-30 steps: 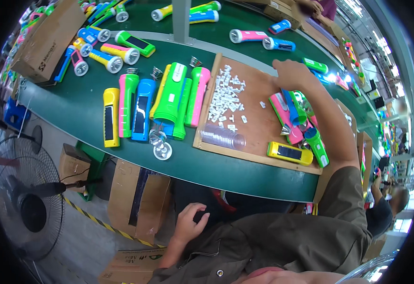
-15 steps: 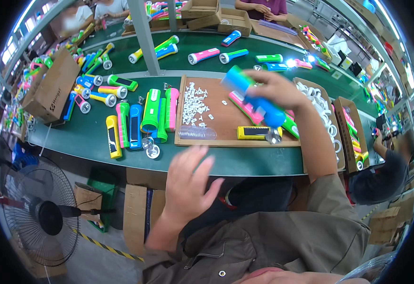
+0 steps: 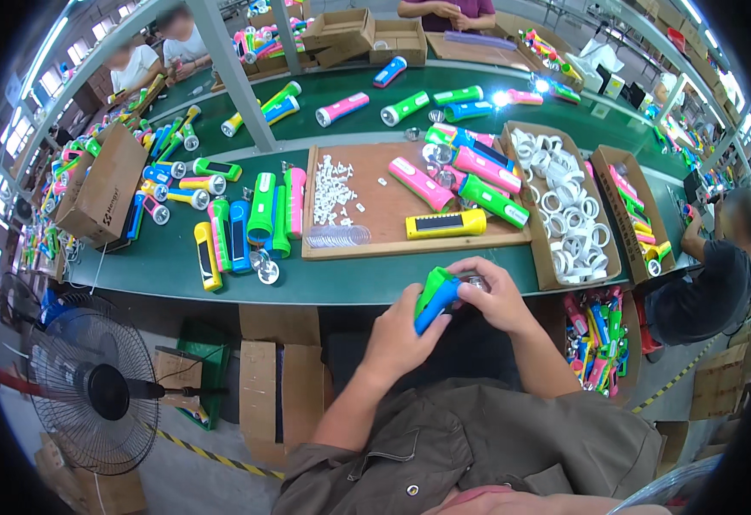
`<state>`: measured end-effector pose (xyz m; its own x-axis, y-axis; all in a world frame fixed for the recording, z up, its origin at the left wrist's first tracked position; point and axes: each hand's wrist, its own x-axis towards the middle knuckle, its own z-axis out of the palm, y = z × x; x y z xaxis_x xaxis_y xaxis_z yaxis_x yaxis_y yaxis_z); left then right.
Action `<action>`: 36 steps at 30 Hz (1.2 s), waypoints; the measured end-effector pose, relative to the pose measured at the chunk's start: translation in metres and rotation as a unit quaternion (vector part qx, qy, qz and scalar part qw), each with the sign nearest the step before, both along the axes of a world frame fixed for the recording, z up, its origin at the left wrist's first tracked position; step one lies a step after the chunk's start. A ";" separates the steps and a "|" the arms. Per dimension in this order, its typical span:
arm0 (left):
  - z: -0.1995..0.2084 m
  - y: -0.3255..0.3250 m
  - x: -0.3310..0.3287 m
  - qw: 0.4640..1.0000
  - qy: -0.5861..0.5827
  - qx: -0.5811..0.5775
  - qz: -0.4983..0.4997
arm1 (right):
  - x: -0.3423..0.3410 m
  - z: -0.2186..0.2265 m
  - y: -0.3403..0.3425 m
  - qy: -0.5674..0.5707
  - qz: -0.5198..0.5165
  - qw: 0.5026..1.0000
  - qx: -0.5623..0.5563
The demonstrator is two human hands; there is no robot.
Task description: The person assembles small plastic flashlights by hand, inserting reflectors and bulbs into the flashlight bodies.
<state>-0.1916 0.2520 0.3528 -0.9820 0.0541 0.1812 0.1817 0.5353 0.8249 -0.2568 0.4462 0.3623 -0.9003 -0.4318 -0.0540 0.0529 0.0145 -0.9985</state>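
Both my hands hold a green-and-blue flashlight [image 3: 436,302] in front of the table edge. My left hand [image 3: 403,335] wraps round its lower body. At its upper end, the fingers of my right hand [image 3: 496,296] grip it beside a shiny reflector [image 3: 476,282]. Beyond them lies a wooden tray [image 3: 392,248] with small white plastic parts [image 3: 334,190] and a stack of clear lenses [image 3: 338,236]. A yellow flashlight body [image 3: 446,224], a pink one [image 3: 420,184] and a green one [image 3: 494,201] rest on the tray's right side.
A cardboard box of white rings [image 3: 556,202] stands right of the tray, beside a box of flashlights [image 3: 635,210]. Several bodies [image 3: 260,207] stand to the left. A fan [image 3: 105,390] is at lower left. A co-worker [image 3: 708,270] sits at the right; others are across the table.
My right hand has brought a flashlight from above the tray back toward me. My left hand has closed on it too. The view has shifted slightly.
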 end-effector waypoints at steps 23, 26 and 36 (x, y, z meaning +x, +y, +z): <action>-0.025 0.029 0.000 0.994 0.060 0.087 -0.039 | -0.036 0.060 -0.027 0.335 0.355 0.846 0.215; -0.035 0.037 0.001 0.968 0.130 0.214 0.000 | -0.036 0.043 -0.024 0.300 0.328 0.879 0.175; -0.057 0.028 0.002 0.966 0.215 0.131 -0.062 | 0.002 -0.034 -0.012 0.203 0.075 0.959 -0.184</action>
